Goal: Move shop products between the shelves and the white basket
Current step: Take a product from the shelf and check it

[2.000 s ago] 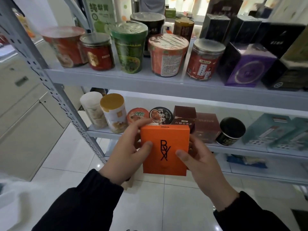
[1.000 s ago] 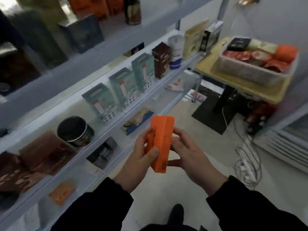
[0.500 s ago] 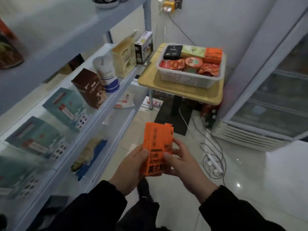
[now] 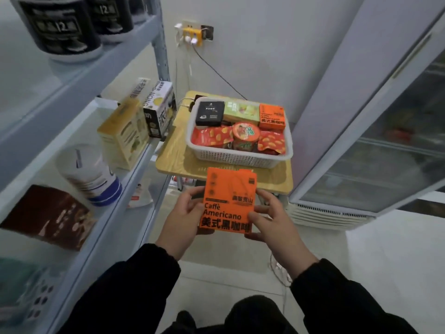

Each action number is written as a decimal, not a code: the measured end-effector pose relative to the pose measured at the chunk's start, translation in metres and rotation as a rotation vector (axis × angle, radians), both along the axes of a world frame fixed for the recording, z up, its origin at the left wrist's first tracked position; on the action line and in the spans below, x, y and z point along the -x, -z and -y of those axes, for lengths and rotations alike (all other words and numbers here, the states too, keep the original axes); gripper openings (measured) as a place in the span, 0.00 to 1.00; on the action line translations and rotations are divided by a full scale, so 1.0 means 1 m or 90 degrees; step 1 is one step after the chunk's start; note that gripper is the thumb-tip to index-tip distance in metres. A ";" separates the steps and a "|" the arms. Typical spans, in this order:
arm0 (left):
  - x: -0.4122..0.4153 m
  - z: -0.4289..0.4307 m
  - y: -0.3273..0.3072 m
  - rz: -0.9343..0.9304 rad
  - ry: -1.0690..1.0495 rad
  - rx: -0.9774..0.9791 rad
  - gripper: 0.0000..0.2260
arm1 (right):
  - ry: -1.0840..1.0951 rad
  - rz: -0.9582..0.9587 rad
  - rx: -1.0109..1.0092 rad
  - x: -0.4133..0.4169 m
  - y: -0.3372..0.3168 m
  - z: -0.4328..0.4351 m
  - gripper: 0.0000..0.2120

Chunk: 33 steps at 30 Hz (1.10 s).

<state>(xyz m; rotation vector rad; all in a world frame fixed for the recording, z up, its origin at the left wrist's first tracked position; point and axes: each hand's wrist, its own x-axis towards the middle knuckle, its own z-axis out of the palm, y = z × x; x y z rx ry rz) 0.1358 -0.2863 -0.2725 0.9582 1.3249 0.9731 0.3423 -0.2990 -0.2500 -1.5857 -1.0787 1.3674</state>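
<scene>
Head view, from the left: the shelves [image 4: 134, 153] run along that side, carrying a brown box [image 4: 48, 215], a white cup with a blue base [image 4: 89, 174] and a pale yellow box [image 4: 125, 136]. The left hand [image 4: 179, 220] grips the left edge of an orange Caffè Americano box [image 4: 227, 201], thumb on the printed face and fingers curled behind. The box is held in the air, face up to the camera, in front of the near edge of the small wooden counter [image 4: 173, 162]. Beyond it on that counter sits the white basket [image 4: 240, 157], already crowded: a black box [image 4: 210, 113], a matching orange box [image 4: 272, 116], a round cup [image 4: 245, 136] and red packets. The right hand [image 4: 274, 220] pinches the box's right edge in the same way. A glass-door fridge [image 4: 375, 150] stands at the far right.

It looks like thin printed card, so probably light and fairly stiff, yet easy to dent if squeezed across its broad faces. The smooth print may be a little slippery. Holding it by the side edges seems the sound choice. With little free room in the basket, it will likely need laying on top of the packets.
</scene>
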 end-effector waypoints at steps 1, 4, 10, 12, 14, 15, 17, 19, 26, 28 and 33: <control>-0.003 -0.013 0.002 -0.001 0.006 0.008 0.11 | 0.005 -0.002 0.004 -0.004 0.003 -0.012 0.23; -0.016 -0.049 0.010 -0.023 0.031 0.029 0.13 | 0.004 0.006 0.023 -0.020 0.015 -0.051 0.24; -0.041 -0.142 0.020 -0.077 0.007 0.062 0.17 | -0.064 -0.031 0.058 -0.052 0.037 -0.153 0.25; -0.048 -0.175 0.017 -0.088 -0.012 0.058 0.17 | -0.102 -0.011 0.049 -0.060 0.040 -0.196 0.23; -0.053 -0.206 0.015 -0.094 -0.040 0.063 0.16 | -0.156 0.038 0.041 -0.067 0.041 -0.239 0.22; -0.056 -0.219 0.014 -0.102 -0.054 0.071 0.16 | -0.172 0.052 0.039 -0.070 0.041 -0.257 0.22; -0.061 -0.246 0.013 -0.112 -0.082 0.087 0.16 | -0.203 0.073 0.033 -0.074 0.041 -0.294 0.22; -0.062 -0.268 0.020 -0.114 -0.097 0.102 0.16 | -0.233 0.088 0.044 -0.075 0.037 -0.325 0.21; -0.026 -0.320 0.044 -0.188 -0.083 0.146 0.16 | -0.355 0.236 0.073 -0.032 0.054 -0.386 0.23; -0.006 -0.334 0.052 -0.266 -0.037 0.133 0.18 | -0.394 0.285 0.063 -0.013 0.061 -0.395 0.29; 0.026 -0.364 0.067 -0.466 0.088 0.107 0.24 | -0.482 0.398 0.041 0.025 0.070 -0.411 0.37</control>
